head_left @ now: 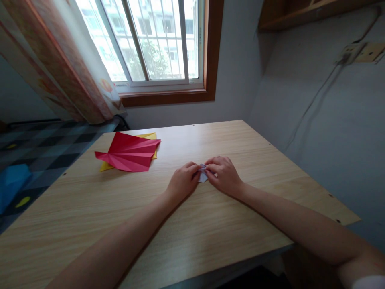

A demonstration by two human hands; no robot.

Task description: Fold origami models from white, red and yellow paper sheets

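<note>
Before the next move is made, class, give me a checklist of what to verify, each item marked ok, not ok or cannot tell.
1. Left hand holding the pale paper: ok, at its left side.
2. Right hand holding it too: ok, at its right side.
3. Pale paper folded evenly: cannot tell, too small and partly covered.
4. Red sheet apart from both hands: ok, off to the left.
5. Yellow sheet fully uncovered: not ok, red sheet lies over it.

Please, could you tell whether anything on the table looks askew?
The creased red paper lies askew over the yellow paper at the left of the table, their edges not aligned. The small pale paper, pinched by left hand and right hand, is partly hidden, so I cannot judge it.
</note>
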